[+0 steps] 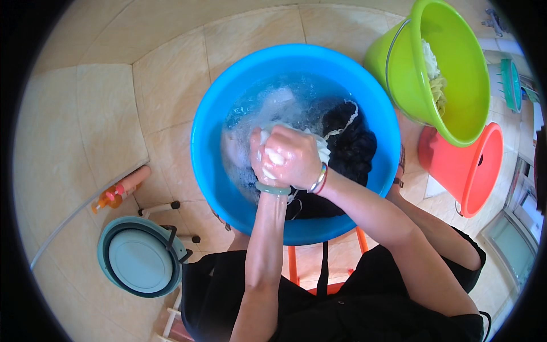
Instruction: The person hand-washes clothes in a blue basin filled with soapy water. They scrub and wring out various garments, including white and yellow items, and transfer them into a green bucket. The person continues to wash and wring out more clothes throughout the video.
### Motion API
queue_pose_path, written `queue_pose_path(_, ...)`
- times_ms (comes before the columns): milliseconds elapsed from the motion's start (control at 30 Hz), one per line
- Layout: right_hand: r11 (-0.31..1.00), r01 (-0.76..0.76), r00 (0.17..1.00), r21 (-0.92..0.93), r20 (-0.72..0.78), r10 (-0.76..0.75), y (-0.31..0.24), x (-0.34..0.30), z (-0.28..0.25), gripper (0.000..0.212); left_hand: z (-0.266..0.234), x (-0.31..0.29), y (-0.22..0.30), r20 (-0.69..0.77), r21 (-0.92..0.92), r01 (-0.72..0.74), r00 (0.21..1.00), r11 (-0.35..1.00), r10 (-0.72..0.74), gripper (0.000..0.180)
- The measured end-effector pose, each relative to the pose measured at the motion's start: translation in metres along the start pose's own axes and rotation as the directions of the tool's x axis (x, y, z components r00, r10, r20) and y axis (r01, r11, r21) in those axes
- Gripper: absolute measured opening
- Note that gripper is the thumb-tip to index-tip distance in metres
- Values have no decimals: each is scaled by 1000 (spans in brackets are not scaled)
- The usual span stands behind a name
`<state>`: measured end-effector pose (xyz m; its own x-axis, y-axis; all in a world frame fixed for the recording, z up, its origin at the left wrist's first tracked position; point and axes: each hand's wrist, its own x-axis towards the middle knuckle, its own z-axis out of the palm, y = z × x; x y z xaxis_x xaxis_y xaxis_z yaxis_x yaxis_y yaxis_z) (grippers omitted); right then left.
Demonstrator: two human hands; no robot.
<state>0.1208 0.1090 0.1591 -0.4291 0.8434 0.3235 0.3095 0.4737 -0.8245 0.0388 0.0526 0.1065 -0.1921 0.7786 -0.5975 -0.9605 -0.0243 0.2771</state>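
Beige tiled floor [102,114]; green bucket [456,68], orange bucket [478,171], teal folded basin [139,259], orange bottle [121,190].

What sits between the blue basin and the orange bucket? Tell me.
In the head view, the lime-green bucket stands partly between blue basin and orange bucket; lower down, bare tile.

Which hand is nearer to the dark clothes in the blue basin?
The right hand. It is closed over the white cloth, just left of the dark clothes. The left hand lies further left, partly hidden under the right hand.
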Motion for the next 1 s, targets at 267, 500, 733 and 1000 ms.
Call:
queue_pose_path(267, 690, -596, 707, -410, 140, 693, 140, 24, -25, 33, 5, 11, -5, -171, 228, -60, 980, 972, 101, 49)
queue_pose_path(500, 847, 53, 810, -530, 519, 274, 141, -6, -10, 38, -38, 49, 2, -116, 481, -109, 976, 870, 186, 59)
queue_pose_path(733, 913, -307, 946, -270, 19, 323, 168, -3, 12, 20, -31, 72, -12, -84, 211, -32, 995, 977, 51, 50)
queue_pose_path(1000, 960, 274, 787, 52, 562, -255, -18, -40, -43, 19, 31, 17, -6, 13, 60, -46, 999, 997, 46, 47)
